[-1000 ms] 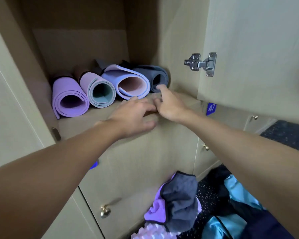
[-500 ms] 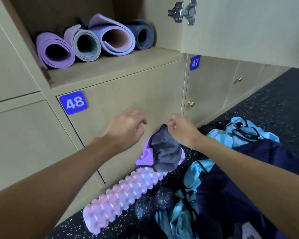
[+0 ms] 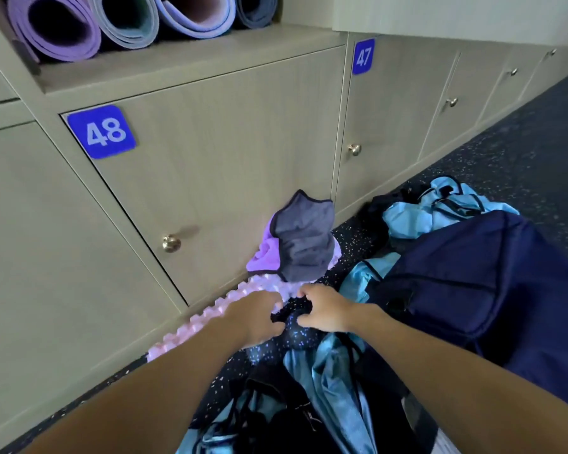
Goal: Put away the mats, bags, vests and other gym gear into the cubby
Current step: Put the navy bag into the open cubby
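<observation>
A black speckled massage ball [image 3: 295, 332] lies on the dark floor among the gear. My left hand [image 3: 259, 317] curls round its left end and my right hand [image 3: 327, 311] grips its right end from above. Just left of it lies a pink ridged foam roller [image 3: 207, 319], partly under my left hand. A grey and purple cloth [image 3: 304, 244] leans against locker 48 behind it. Up at the top, the open cubby [image 3: 177, 63] holds several rolled mats, among them a purple mat [image 3: 56, 31] and a lavender mat [image 3: 197, 18].
A navy bag [image 3: 489, 276] sits to the right, with light blue bags behind it [image 3: 440, 211] and in front of me [image 3: 335, 388]. The cubby's open door [image 3: 440, 14] hangs overhead at the right. Closed locker doors with knobs [image 3: 171, 243] line the wall.
My view dropped from the cubby to the floor. Both hands came down off the shelf edge, past the grey cloth, and closed on the black speckled ball.
</observation>
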Action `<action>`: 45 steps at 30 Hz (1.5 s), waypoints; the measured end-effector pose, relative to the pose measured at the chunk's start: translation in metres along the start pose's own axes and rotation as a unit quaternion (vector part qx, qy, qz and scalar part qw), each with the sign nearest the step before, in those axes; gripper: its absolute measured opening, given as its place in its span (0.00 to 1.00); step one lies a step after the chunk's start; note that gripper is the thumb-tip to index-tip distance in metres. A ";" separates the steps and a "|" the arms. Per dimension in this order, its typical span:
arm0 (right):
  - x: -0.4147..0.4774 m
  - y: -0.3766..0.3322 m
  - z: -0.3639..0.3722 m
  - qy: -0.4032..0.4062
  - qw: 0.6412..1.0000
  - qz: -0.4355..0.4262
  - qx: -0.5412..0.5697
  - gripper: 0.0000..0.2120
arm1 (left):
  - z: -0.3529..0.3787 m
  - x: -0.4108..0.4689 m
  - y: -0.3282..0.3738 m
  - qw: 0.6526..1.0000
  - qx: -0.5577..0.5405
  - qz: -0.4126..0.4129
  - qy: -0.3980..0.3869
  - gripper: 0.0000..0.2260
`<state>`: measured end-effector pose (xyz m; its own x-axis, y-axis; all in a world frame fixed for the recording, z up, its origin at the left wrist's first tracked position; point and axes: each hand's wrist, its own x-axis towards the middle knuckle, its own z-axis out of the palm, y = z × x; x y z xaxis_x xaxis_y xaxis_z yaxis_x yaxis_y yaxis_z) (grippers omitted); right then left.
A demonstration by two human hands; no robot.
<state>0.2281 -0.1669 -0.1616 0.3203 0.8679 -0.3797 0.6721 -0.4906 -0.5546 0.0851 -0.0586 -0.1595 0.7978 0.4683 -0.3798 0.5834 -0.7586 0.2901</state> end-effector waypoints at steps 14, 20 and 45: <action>0.006 0.019 0.039 -0.031 0.993 0.016 -0.112 0.36 | 0.030 -0.015 -0.010 0.996 -0.078 -0.033 -0.012 0.24; 0.001 0.007 0.002 -0.049 0.994 -0.001 -0.097 0.33 | 0.012 -0.019 -0.008 0.993 -0.114 -0.032 0.011 0.25; -0.182 0.151 -0.133 0.254 0.945 0.190 -0.076 0.28 | -0.003 0.003 0.234 0.980 -0.163 0.092 0.072 0.40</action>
<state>0.3606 -0.3891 -0.0775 0.8119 0.5744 -0.1038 0.5190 -0.7918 -0.3221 0.2250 -0.2334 -0.0897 0.8936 0.4142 -0.1732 0.4263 -0.6621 0.6163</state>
